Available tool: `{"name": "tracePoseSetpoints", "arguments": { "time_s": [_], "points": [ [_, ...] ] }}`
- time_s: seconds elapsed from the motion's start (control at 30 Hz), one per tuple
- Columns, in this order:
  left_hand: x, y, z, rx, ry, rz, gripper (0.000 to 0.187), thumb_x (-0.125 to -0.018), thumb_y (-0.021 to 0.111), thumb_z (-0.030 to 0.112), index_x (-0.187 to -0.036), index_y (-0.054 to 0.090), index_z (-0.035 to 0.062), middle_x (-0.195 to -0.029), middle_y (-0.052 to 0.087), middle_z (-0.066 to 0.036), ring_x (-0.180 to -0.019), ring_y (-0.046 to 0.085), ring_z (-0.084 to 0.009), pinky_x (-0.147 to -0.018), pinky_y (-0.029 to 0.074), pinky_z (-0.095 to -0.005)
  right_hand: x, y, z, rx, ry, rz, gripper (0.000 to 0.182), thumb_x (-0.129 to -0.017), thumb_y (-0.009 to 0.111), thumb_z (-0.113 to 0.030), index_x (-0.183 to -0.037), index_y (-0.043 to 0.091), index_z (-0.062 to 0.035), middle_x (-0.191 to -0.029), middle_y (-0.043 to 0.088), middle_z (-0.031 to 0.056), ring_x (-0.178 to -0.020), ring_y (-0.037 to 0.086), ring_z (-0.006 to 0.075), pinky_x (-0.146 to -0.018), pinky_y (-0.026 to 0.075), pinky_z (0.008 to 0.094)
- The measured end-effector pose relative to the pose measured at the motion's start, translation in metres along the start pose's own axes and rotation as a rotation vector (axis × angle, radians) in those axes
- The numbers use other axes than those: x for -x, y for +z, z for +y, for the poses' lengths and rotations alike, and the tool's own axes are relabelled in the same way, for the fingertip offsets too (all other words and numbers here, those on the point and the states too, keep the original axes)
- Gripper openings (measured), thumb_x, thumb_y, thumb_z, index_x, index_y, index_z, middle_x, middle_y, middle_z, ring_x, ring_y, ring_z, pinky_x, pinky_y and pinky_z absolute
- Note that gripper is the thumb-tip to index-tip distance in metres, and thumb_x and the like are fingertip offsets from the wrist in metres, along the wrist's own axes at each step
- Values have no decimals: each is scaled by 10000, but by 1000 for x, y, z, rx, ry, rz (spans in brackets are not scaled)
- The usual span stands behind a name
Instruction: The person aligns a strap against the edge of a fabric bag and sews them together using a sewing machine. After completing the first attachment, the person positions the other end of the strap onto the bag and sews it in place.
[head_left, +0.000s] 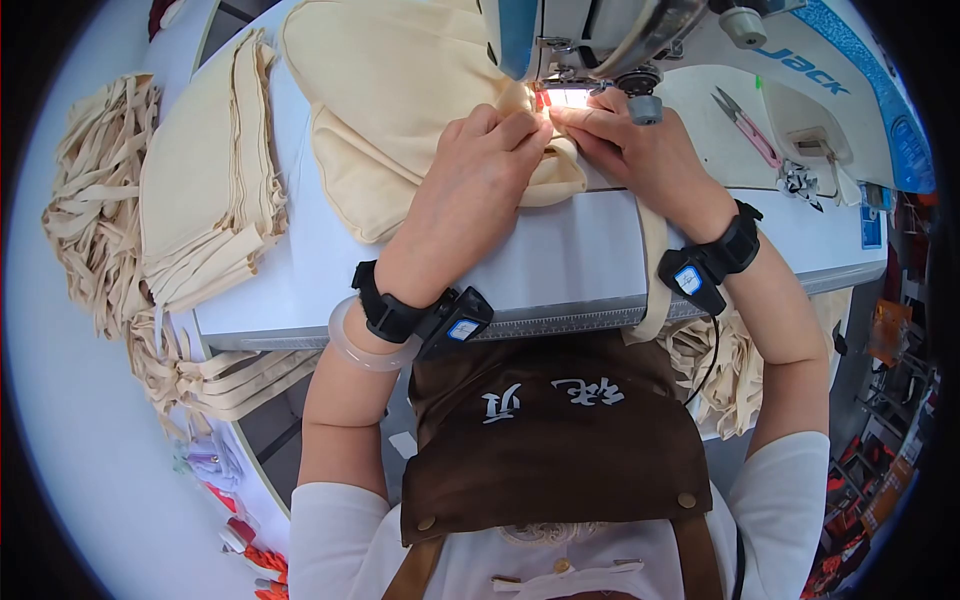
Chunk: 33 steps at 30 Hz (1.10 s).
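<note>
At the lit needle area of the sewing machine, both hands work close together. My left hand is closed, its fingers pinching the edge of a cream cloth bag that spreads out to the left. My right hand is closed too, thumb and forefinger pinched beside the presser foot at the end of a cream fabric strap. That strap runs down from under the hand and over the table's front edge. The fingertips hide the exact spot where strap and bag meet.
A stack of cut cream cloth and a heap of straps lie at the left. Pink-handled scissors rest on the machine bed at the right. More straps hang below the table edge.
</note>
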<state>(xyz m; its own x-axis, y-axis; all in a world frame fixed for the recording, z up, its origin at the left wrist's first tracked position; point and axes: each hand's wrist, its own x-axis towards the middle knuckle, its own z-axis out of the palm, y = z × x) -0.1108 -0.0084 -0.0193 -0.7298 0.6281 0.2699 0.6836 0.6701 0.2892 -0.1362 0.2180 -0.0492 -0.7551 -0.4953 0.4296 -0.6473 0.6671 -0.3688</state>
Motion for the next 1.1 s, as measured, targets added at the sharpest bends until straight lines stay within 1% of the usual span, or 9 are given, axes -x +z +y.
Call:
{"name": "tracePoseSetpoints", "arguments": {
  "time_s": [0.3, 0.5, 0.7, 0.8, 1.1],
  "points": [
    [1, 3, -1, 39, -1, 48, 362, -852, 598, 19, -1210, 636, -15, -1103, 611, -70, -1031, 554, -274, -930, 447, -386, -1, 1, 0, 10, -19, 35, 152, -920, 689, -233, -1023, 762, -149, -860, 660, 94, -757, 654, 294, -638, 518, 412],
    [1, 1, 0, 21, -8, 11, 400, -831, 587, 1, -1229, 623, -13, -1115, 607, -72, -1045, 549, -275, -941, 444, -387, 0, 1, -2, 20, -21, 40, 157, -924, 680, -227, -1040, 756, -152, -877, 665, 91, -768, 654, 295, -646, 521, 412],
    [1, 0, -1, 30, -4, 19, 426, -809, 581, -18, -1233, 623, 3, -1140, 609, -67, -1048, 546, -269, -948, 440, -389, -1, -1, 0, 3, -11, 20, 169, -916, 679, -212, -1054, 757, -150, -915, 658, 88, -784, 652, 294, -657, 520, 409],
    [0, 0, 1, 27, -20, 24, 604, -675, 597, -137, -1261, 666, -6, -1209, 646, -88, -994, 563, -288, -940, 473, -370, 0, 2, 2, -11, -16, 16, 176, -917, 680, -214, -1061, 758, -150, -910, 649, 91, -777, 650, 294, -653, 516, 409],
    [0, -1, 2, 5, -19, 16, 594, -678, 598, -136, -1254, 669, -6, -1227, 646, -84, -984, 560, -286, -929, 473, -371, 0, 2, 2, -1, -4, 7, 177, -920, 686, -224, -1064, 764, -158, -881, 640, 94, -754, 646, 293, -633, 515, 408]
  ]
}}
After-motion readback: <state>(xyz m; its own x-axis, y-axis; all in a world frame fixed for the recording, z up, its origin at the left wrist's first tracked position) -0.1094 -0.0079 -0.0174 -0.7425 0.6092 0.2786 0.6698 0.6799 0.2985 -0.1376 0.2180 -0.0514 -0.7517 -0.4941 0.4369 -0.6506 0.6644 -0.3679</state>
